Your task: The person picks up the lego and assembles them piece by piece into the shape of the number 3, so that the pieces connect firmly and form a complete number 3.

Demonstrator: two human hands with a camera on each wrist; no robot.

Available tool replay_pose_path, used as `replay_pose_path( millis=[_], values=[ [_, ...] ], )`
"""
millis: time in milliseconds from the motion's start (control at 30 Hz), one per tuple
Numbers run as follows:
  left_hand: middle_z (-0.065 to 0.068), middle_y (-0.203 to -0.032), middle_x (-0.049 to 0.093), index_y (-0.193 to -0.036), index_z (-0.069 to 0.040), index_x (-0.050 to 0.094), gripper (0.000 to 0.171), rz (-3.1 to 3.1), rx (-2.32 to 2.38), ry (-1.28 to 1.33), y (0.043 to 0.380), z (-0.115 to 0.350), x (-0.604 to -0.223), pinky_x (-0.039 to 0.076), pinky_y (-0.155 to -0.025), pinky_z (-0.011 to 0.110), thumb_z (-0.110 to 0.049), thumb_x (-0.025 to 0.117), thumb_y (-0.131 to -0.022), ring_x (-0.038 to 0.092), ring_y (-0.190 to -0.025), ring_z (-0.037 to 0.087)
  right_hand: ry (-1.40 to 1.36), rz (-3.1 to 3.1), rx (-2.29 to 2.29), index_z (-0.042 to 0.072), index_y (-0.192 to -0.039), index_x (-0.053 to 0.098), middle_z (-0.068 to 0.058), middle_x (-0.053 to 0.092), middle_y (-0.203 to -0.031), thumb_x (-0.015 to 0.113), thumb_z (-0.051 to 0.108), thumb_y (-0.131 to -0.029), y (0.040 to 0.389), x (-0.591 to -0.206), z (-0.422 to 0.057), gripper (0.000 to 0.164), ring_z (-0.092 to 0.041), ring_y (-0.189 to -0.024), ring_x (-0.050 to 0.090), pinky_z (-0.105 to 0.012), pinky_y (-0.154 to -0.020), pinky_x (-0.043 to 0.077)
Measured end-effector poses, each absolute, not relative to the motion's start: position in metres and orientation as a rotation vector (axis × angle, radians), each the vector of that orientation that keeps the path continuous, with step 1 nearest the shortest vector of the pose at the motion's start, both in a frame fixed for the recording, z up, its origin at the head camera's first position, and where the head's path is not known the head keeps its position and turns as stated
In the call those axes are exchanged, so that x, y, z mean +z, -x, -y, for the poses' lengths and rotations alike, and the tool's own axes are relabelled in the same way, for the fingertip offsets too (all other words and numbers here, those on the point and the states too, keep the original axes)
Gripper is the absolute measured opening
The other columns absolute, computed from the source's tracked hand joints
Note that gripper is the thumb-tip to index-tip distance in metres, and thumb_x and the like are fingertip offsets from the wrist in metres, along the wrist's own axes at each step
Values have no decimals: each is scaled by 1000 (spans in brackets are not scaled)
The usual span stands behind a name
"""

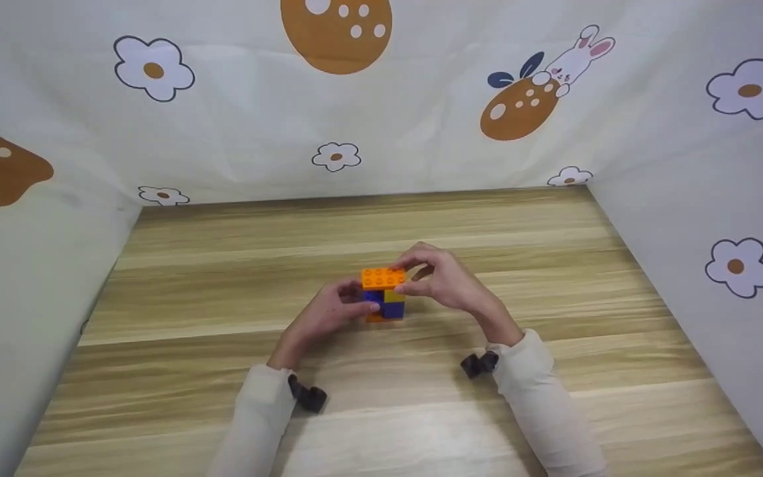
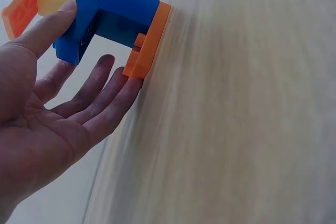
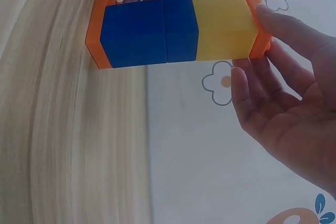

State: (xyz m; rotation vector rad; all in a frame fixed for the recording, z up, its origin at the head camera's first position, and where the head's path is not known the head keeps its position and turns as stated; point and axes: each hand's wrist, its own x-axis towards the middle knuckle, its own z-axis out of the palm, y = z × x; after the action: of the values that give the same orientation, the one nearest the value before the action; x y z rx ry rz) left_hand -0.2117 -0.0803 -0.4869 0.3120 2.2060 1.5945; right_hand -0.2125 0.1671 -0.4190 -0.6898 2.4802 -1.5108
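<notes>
A small tower of toy building blocks stands on the table between the two hands. Its base is a flat orange block, with a blue block stacked on one end. Above that lies a longer blue block jutting out to the left, then a yellow block. A studded flat orange block caps the stack. The left hand grips the jutting blue block, thumb on its near side, other fingers spread below in the left wrist view. Thumb and fingers of the right hand pinch the top orange block's right end.
The wood-grain table is enclosed at the back and sides by pale cloth printed with flowers and rabbits. Black wrist devices sit at the cuffs of both light sleeves.
</notes>
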Motion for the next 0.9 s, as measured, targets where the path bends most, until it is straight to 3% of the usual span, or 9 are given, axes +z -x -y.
replay_pose_path(
  millis=[433, 733, 900],
  values=[
    [8, -131, 65, -135, -13, 59, 59, -2207, 1597, -367, 212, 80, -487, 49, -107, 45, -41, 78, -86, 63, -119, 24, 649, -2428, -1537, 9, -114, 74, -12, 66, -117, 82, 13, -83, 214, -421, -168, 32, -25, -110, 63, -26, -84, 58],
    [5, -132, 64, -135, -17, 59, 59, -2214, 1574, -320, 212, 81, -486, 46, -111, 47, -44, 78, -85, 61, -121, 23, 666, -2447, -1509, 12, -115, 75, -11, 65, -116, 81, 14, -84, 213, -419, -169, 32, -24, -108, 63, -26, -83, 58],
    [5, -133, 64, -134, -16, 59, 59, -2218, 1571, -312, 212, 80, -487, 47, -111, 46, -44, 77, -86, 62, -121, 22, 666, -2461, -1496, 13, -115, 75, -9, 66, -115, 82, 14, -84, 213, -419, -168, 32, -23, -107, 63, -33, -84, 58]
  ],
)
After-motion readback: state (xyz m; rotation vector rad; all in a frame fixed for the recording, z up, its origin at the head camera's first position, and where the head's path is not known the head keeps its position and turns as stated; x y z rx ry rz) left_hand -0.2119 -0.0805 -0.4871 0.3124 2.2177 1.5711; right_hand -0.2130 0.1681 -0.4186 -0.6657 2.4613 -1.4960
